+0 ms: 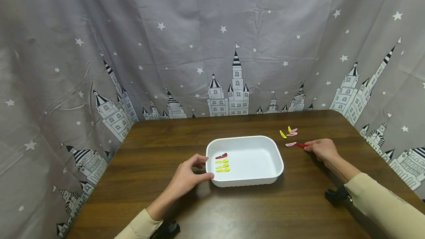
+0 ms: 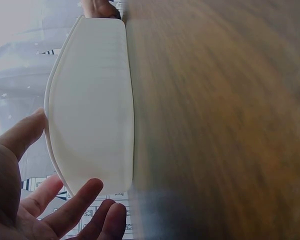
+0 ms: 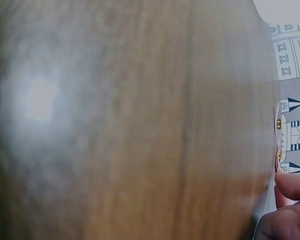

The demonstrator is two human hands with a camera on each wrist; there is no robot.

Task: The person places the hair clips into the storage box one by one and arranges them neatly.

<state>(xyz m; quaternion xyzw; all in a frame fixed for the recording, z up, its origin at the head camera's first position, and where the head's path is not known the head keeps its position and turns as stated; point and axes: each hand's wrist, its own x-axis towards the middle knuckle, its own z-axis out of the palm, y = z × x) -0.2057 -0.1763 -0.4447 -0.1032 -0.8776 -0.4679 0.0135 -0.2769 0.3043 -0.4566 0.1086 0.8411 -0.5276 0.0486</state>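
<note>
1. Hair clips (image 1: 223,169), ten in view: five yellow, three pink, two red.
2. Left hand (image 1: 186,176), one: thumb and fingers spread wide, touching the left end of the tray (image 1: 254,159).
3. Tray, white, one. Contents: four clips in a column at left, one red, three yellow.
4. Table (image 1: 232,209), brown, right of tray: two yellow clips (image 1: 283,134), three pink clips (image 1: 290,144).
5. Right hand (image 1: 322,149), one: fingertips pinching one red clip (image 1: 300,145), just beside a pink one.

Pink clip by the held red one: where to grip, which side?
Probably pinch the pink clip by its left end, from above left: it lies left-to-right, that end free, while its right end is close to the red clip pinched by the right hand.
</note>
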